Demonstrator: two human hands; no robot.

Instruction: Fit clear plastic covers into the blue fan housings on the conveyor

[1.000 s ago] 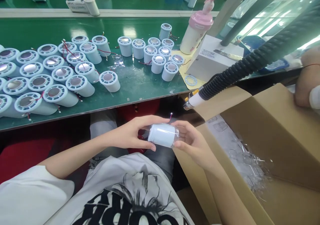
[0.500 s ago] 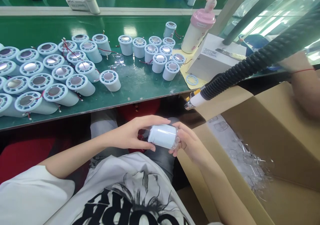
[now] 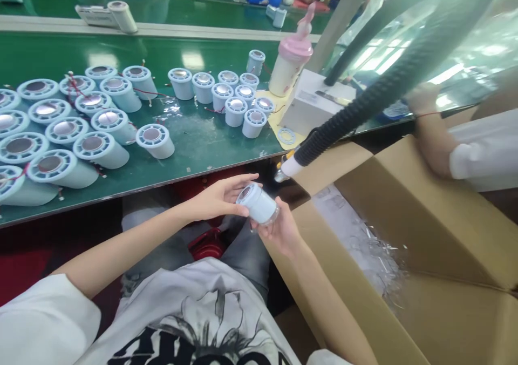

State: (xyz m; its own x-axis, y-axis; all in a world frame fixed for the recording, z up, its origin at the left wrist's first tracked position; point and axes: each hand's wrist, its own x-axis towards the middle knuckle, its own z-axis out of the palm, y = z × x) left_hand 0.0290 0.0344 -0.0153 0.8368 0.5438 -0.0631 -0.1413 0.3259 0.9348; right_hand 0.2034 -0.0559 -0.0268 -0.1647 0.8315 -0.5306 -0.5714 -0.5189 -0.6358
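Note:
Over my lap I hold a light-blue cylinder (image 3: 261, 203) with a slotted ring and a round metallic centre on its upper end. It tilts up to the left, and clear plastic shows around its lower right end. My left hand (image 3: 220, 198) has its thumb and fingers about the slotted end. From below and the right, my right hand (image 3: 282, 229) grips the lower end, some of its fingers hidden behind the cylinder. Several similar cylinders (image 3: 101, 149) with thin red wires stand on the green bench (image 3: 194, 151) beyond my hands.
At right sits an open cardboard box (image 3: 343, 273) with clear plastic pieces (image 3: 376, 257) inside. A black flexible hose (image 3: 343, 122) hangs over the bench edge, its nozzle near my hands. Behind it are a pink-lidded bottle (image 3: 289, 65) and a white box (image 3: 311, 103). Another person's arm (image 3: 433, 133) is at far right.
The cylinder has turned from lying nearly level to tilted, its slotted end now facing up toward me. My right hand has moved under its lower end. The whole view has shifted.

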